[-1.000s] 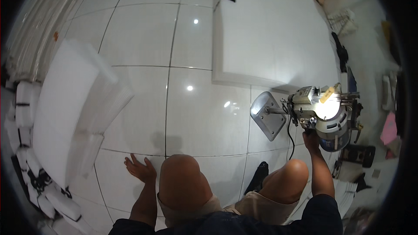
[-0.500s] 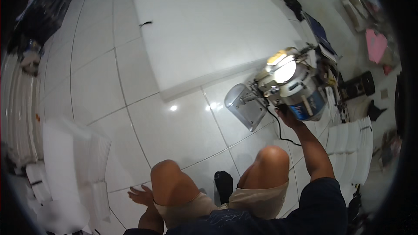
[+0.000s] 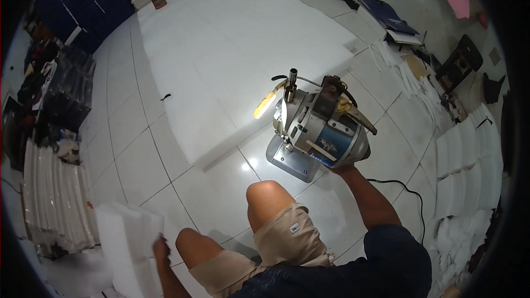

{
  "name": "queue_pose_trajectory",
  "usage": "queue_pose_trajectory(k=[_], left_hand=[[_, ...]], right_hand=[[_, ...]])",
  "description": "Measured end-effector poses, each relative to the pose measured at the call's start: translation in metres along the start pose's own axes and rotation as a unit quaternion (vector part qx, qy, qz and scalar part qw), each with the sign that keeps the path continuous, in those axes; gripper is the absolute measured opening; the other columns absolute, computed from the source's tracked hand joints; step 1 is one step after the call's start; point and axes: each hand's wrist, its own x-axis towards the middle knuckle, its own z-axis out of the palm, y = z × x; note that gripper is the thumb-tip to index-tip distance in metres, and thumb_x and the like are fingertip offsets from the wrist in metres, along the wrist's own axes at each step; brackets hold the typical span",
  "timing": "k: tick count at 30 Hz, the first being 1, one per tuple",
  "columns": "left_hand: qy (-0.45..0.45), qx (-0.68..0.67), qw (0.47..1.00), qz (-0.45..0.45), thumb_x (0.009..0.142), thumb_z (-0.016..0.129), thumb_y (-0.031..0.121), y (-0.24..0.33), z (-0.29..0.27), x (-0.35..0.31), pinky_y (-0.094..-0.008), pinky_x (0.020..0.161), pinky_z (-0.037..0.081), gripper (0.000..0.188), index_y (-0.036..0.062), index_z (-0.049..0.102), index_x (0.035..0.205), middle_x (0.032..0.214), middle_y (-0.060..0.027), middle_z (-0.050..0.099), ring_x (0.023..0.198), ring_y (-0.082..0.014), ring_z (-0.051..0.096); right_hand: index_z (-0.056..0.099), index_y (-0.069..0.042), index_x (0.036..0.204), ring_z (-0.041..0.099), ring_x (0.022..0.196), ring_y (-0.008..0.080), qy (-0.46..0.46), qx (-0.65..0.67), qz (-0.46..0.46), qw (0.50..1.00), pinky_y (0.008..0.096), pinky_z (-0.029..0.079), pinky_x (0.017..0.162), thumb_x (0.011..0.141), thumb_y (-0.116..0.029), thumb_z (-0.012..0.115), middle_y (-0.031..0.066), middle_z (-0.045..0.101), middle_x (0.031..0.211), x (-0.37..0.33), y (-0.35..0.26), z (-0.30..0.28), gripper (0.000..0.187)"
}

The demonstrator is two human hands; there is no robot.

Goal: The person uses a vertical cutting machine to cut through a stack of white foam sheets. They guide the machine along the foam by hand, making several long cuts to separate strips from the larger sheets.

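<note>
Right hand [image 3: 341, 170] sits at the rear of the electric cutting machine [image 3: 320, 129], mostly hidden under the motor housing; looks closed on the handle but the grip itself can't be seen, so can't tell for sure. Left hand [image 3: 160, 247] is down at the lower left, fingers against the edge of a stack of white foam pieces [image 3: 128, 248]; whether it grips or just touches, can't tell.

Versus half a second ago: the left hand was hanging free beside the left knee, now it is on the foam stack. The right hand stays at the machine. The view has swung, so the big white foam sheet [image 3: 243, 60] now fills the upper middle and the machine sits centre-right instead of upper right. The lit top of the machine no longer glares at the camera.

The machine stands on the tiled floor [image 3: 138, 154], its grey base plate [image 3: 291, 161] just off the near corner of the sheet, not on it. Blade column upright, tilted toward the top of the frame by the lens. The blue and silver motor's long axis runs lower right to upper left, nose toward the sheet. The black power cord [image 3: 406, 190] trails off to the right.

More white foam strips [image 3: 466, 154] lie stacked at the right, and a ribbed white stack [image 3: 55, 198] at the left.
</note>
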Motion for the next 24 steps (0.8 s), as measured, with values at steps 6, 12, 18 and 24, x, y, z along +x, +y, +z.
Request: queue_pose_trajectory(k=[6, 12, 18, 24], left_hand=[[-0.23, -0.506, 0.78, 0.287, 0.094, 0.037, 0.067, 0.307, -0.083, -0.137, -0.0332, 0.073, 0.039, 0.061, 0.0095, 0.049, 0.08, 0.064, -0.001, 0.044, 0.056, -0.0156, 0.042], [-0.551, -0.275, 0.7, 0.361, 0.066, 0.074, 0.024, 0.379, -0.055, -0.198, -0.0272, 0.07, 0.043, 0.063, -0.0129, 0.059, 0.115, 0.102, -0.0174, 0.066, 0.066, -0.0126, 0.05], [-0.755, -0.204, 0.566, 0.261, 0.067, 0.064, 0.005, 0.378, -0.056, -0.19, -0.0431, 0.055, 0.04, 0.037, -0.0036, 0.068, 0.103, 0.068, -0.0132, 0.064, 0.05, -0.0215, 0.056], [-0.771, -0.37, 0.466, 0.224, 0.081, 0.064, 0.012, 0.364, -0.025, -0.161, -0.0395, 0.049, 0.04, 0.023, 0.0016, 0.067, 0.101, 0.066, -0.0085, 0.061, 0.041, -0.0182, 0.048]], right_hand=[[0.048, -0.019, 0.142, 0.046, 0.132, 0.0333, -0.023, 0.064, -0.008, 0.998, 0.0514, 0.036, 0.109, 0.094, -0.041, 0.061, 0.0103, 0.046, 0.146, 0.02, -0.005, 0.019, 0.054], [0.048, -0.017, 0.142, 0.046, 0.132, 0.0332, -0.065, 0.063, -0.012, 0.996, 0.0517, 0.036, 0.109, 0.096, -0.04, 0.058, 0.0102, 0.045, 0.147, 0.015, 0.002, 0.014, 0.052], [0.048, -0.016, 0.141, 0.046, 0.132, 0.0331, -0.088, -0.033, -0.018, 0.995, 0.052, 0.036, 0.109, 0.097, -0.039, 0.056, 0.0101, 0.044, 0.149, -0.01, 0.031, 0.028, 0.051], [0.057, -0.001, 0.127, 0.059, 0.116, 0.032, -0.15, -0.08, -0.079, 0.982, 0.0395, 0.043, 0.102, 0.101, -0.021, 0.05, 0.0174, 0.063, 0.124, 0.012, 0.019, -0.007, 0.034]])
